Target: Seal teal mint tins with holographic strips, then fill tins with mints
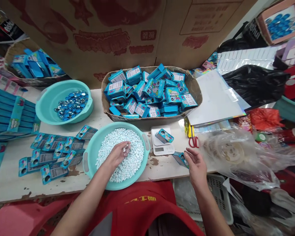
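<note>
My left hand [118,153] rests in a teal basin [88,157] full of small white candies [132,164], its fingers curled round a few of them. My right hand [196,165] hovers at the table's front edge, fingers apart, touching a small blue box [180,158] that lies beside it. Another small blue box [164,135] sits on a white digital scale [162,144] between the two hands.
A cardboard tray [194,87] heaped with filled blue boxes stands behind the scale. At the left are a teal bowl [48,105] of blue round caps, flat unfolded boxes [56,154] and stacked blue cartons [11,113]. Red scissors [193,139], paper sheets and plastic bags [236,154] lie right.
</note>
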Action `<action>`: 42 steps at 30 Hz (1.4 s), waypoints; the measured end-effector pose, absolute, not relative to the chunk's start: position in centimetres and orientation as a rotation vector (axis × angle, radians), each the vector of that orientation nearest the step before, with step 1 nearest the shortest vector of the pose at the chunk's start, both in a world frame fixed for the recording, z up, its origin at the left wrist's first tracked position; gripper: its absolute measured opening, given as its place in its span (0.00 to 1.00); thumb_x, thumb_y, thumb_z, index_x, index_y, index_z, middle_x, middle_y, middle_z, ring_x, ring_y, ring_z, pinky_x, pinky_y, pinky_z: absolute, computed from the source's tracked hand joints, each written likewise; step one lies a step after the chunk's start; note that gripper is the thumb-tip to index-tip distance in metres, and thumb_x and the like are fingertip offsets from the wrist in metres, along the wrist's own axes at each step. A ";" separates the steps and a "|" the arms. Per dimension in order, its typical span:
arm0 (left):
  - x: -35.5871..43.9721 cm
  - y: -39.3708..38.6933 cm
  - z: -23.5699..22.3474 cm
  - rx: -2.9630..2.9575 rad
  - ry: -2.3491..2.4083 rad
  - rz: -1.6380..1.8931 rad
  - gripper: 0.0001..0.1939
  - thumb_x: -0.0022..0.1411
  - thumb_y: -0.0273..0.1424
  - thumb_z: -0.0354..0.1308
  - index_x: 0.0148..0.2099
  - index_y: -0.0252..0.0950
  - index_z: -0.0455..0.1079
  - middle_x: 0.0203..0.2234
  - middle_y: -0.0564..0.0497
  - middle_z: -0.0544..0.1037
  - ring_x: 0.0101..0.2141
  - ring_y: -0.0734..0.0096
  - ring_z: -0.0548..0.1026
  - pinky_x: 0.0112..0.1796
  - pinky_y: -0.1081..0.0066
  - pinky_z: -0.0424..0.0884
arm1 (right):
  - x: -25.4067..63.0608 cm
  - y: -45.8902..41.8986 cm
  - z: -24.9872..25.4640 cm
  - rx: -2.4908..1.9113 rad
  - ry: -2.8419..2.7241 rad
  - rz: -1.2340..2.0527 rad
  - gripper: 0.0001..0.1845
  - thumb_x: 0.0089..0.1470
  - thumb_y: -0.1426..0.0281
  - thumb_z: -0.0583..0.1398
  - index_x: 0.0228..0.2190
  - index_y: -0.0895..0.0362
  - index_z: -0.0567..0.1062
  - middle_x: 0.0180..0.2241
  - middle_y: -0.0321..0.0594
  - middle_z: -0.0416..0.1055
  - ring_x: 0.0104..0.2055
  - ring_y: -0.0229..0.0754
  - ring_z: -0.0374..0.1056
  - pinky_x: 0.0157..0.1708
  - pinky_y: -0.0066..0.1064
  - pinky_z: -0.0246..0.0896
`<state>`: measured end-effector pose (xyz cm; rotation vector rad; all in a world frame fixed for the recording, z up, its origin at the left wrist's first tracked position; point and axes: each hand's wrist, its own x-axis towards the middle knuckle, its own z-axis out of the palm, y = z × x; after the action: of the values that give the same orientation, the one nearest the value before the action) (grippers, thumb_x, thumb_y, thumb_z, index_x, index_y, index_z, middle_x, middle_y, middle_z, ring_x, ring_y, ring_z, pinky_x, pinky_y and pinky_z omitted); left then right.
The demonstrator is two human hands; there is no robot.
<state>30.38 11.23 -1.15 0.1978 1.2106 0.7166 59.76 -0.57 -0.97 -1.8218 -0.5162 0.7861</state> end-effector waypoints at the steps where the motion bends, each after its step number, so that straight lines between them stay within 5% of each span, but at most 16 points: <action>1: 30.3 10.9 -1.3 0.249 1.213 0.691 0.05 0.55 0.27 0.59 0.34 0.29 0.71 0.21 0.51 0.71 0.16 0.83 0.64 0.13 0.83 0.55 | 59.7 -0.7 -1.1 -1.819 -0.523 0.789 0.23 0.39 0.58 0.67 0.36 0.56 0.72 0.41 0.47 0.74 0.43 0.47 0.71 0.44 0.44 0.66; 7: 30.0 10.5 -1.4 0.442 1.301 0.611 0.06 0.49 0.24 0.63 0.32 0.29 0.72 0.26 0.46 0.75 0.21 0.78 0.72 0.21 0.80 0.65 | 59.9 -1.3 -1.6 -1.779 -0.527 0.795 0.21 0.40 0.58 0.67 0.35 0.57 0.73 0.37 0.45 0.76 0.40 0.45 0.72 0.43 0.43 0.67; 17: 32.9 12.6 -0.3 0.690 1.312 0.659 0.15 0.45 0.39 0.65 0.30 0.31 0.72 0.19 0.52 0.70 0.17 0.79 0.64 0.18 0.77 0.54 | 60.5 -2.1 -1.8 -1.761 -0.512 0.850 0.21 0.41 0.57 0.66 0.35 0.57 0.73 0.36 0.45 0.76 0.39 0.46 0.72 0.44 0.44 0.67; 24: 33.5 13.0 0.1 1.326 1.565 0.675 0.03 0.45 0.30 0.65 0.27 0.39 0.75 0.33 0.48 0.76 0.41 0.59 0.70 0.39 0.71 0.64 | 57.9 3.1 -4.0 -1.792 -0.903 0.709 0.31 0.42 0.60 0.65 0.48 0.56 0.67 0.51 0.50 0.66 0.52 0.48 0.64 0.48 0.43 0.62; 29: 35.3 12.1 0.5 1.013 1.459 0.730 0.10 0.48 0.36 0.65 0.32 0.36 0.75 0.29 0.48 0.77 0.32 0.66 0.72 0.35 0.71 0.66 | 56.8 8.0 -3.2 -1.807 -1.166 0.688 0.20 0.46 0.57 0.62 0.39 0.56 0.72 0.37 0.41 0.72 0.41 0.46 0.68 0.43 0.40 0.62; 35: 37.5 12.2 2.8 0.559 1.213 0.904 0.26 0.51 0.51 0.59 0.43 0.35 0.73 0.34 0.46 0.75 0.26 0.73 0.71 0.25 0.74 0.64 | 54.4 8.2 3.1 -1.674 -1.744 0.514 0.13 0.52 0.62 0.61 0.40 0.53 0.74 0.36 0.41 0.73 0.41 0.48 0.67 0.42 0.38 0.57; 42: 35.3 11.5 2.1 0.682 1.174 0.888 0.19 0.43 0.40 0.67 0.36 0.33 0.75 0.25 0.51 0.72 0.24 0.77 0.66 0.26 0.75 0.61 | 51.4 7.9 2.9 -1.686 -1.884 0.500 0.12 0.53 0.63 0.58 0.40 0.53 0.73 0.35 0.41 0.72 0.39 0.48 0.66 0.37 0.36 0.57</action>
<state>35.34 11.54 2.07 0.6821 1.1736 0.8877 51.42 7.92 2.95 -1.6861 -1.8839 0.4999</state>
